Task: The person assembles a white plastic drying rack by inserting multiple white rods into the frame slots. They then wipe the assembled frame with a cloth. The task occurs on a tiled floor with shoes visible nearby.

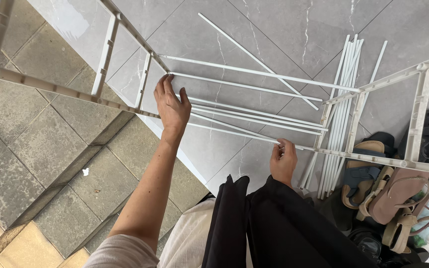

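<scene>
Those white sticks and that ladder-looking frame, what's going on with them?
A person is working on a white rack over a grey tiled floor. Their left hand rests on the left side frame where thin white rods meet it. Their right hand pinches the nearest rod partway along. Several rods already span across to the right side frame. More loose rods lie in a bundle on the floor, beside some sandals.

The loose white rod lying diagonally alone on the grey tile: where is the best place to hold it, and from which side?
Probably near the middle of the loose white rod, from above with a fingertip pinch. It lies flat and bare along most of its length, while its far lower end passes under the rack's fitted rods. Both hands are busy at the rack.
</scene>
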